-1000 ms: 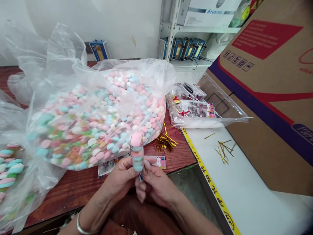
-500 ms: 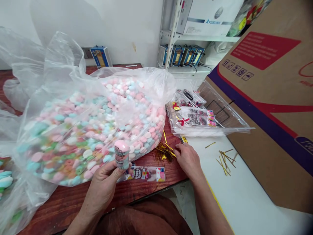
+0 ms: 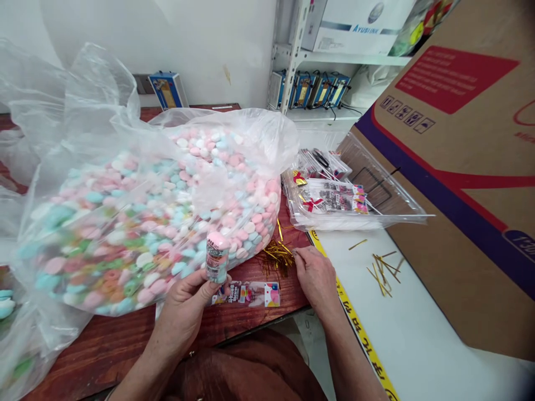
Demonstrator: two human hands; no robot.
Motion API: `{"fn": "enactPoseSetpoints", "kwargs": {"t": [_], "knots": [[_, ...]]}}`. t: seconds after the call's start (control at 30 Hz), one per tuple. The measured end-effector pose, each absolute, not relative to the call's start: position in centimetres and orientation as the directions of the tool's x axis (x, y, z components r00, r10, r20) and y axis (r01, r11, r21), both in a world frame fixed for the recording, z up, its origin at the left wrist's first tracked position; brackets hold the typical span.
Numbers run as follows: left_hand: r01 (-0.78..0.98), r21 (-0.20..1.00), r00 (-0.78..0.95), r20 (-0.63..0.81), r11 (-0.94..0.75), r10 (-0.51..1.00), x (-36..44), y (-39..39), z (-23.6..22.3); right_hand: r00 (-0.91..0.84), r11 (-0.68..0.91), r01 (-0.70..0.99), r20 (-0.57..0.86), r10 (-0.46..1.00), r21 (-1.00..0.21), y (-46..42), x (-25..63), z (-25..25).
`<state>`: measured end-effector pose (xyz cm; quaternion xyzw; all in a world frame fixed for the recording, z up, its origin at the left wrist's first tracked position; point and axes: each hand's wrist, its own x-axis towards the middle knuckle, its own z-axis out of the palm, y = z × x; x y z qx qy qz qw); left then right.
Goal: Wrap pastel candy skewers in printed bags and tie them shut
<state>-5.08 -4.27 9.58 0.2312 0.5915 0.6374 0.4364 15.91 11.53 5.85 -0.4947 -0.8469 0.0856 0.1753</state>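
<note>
My left hand is closed round the lower part of a small printed clear packet of pink and blue candies, held upright above the table. A white stick end shows below that hand. Under and beside the packet lies a flat printed clear bag. My right hand is at the table edge, thumb and fingers pinched at the right end of a pile of gold twist ties. The fingertips seem to grip a tie there, though they partly hide it.
A large clear sack of pastel candies covers much of the red-brown table. A clear plastic tray holds printed packets and black-handled scissors. Loose gold ties lie on the white surface, beside a big cardboard box.
My left hand has shifted slightly right with the packet. My right hand has moved slightly left, its fingertips still at the gold ties. The whole view has shifted a little.
</note>
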Motion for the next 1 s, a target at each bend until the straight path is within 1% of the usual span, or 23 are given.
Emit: {"fn": "enactPoseSetpoints", "kwargs": {"t": [0.2, 0.4, 0.5, 0.6, 0.7, 0.77, 0.9, 1.0], "knots": [[-0.190, 0.973, -0.460, -0.204, 0.128, 0.864, -5.1, -4.6, 8.8, -0.414, 0.519, 0.769, 0.328, 0.849, -0.373, 11.5, 15.6, 6.4], [-0.060, 0.982, -0.458, -0.184, 0.177, 0.870, -5.0, -4.5, 9.3, -0.390, 0.534, 0.695, 0.371, 0.843, -0.481, 11.5, 15.5, 6.6], [0.065, 0.982, -0.445, -0.131, 0.178, 0.886, -4.9, -4.3, 10.0, -0.355, 0.523, 0.643, 0.387, 0.851, -0.560, 11.6, 15.5, 6.5], [0.236, 0.956, -0.423, -0.059, 0.173, 0.904, -4.7, -4.1, 10.4, -0.305, 0.502, 0.563, 0.400, 0.864, -0.657, 12.0, 15.4, 6.2], [0.386, 0.908, -0.362, -0.017, 0.166, 0.932, -4.3, -3.9, 10.6, -0.283, 0.470, 0.474, 0.377, 0.882, -0.745, 12.5, 15.2, 5.9], [0.442, 0.884, -0.320, -0.006, 0.155, 0.947, -4.0, -3.8, 10.6, -0.286, 0.448, 0.445, 0.351, 0.892, -0.775, 12.7, 15.2, 5.9], [0.465, 0.872, -0.313, 0.003, 0.151, 0.950, -3.7, -3.5, 10.7, -0.272, 0.427, 0.462, 0.334, 0.902, -0.777, 12.7, 15.4, 6.5], [0.409, 0.897, -0.348, -0.019, 0.169, 0.937, -3.8, -3.3, 10.8, -0.254, 0.403, 0.453, 0.317, 0.914, -0.796, 12.7, 15.7, 6.7]]}}
